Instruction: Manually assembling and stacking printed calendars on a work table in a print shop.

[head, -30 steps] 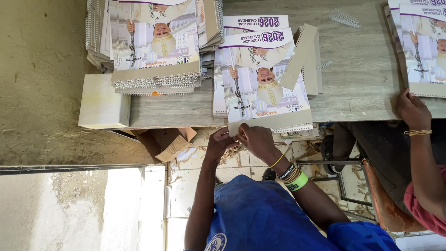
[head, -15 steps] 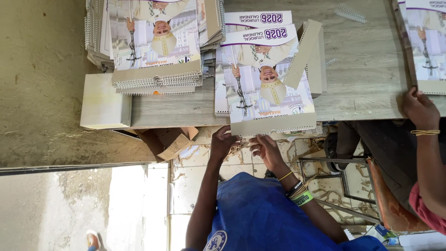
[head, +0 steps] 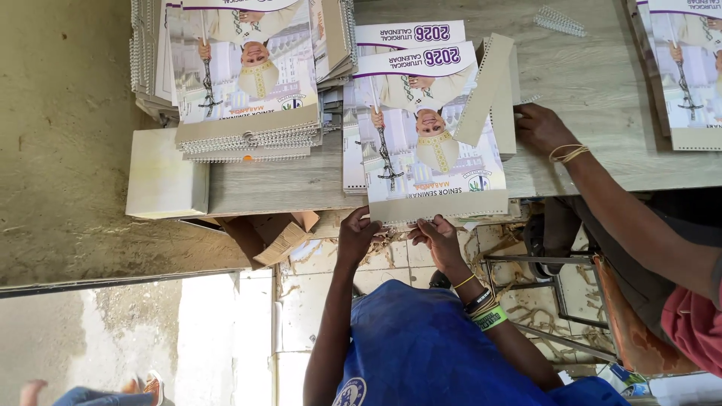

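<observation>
Wooden table (head: 602, 98) edge — both hands, left (head: 355, 234), right (head: 436, 233), seemingly pinch calendar (head: 429, 135) overhang.

A grey wooden table (head: 602, 90) fills the upper part of the view. At its left edge stands a rough, yellowish plastered wall (head: 68, 150). Below the table's near edge lies a tiled floor (head: 316, 301), pale and littered with scraps. Bright daylight falls on the ground (head: 150, 331) at lower left. A metal-framed chair (head: 556, 301) stands by the table's near edge.

Bare tabletop (head: 594, 83) top right – free; calendar stacks (head: 248, 90) & co-worker's hand (head: 540, 128) block sides.
</observation>
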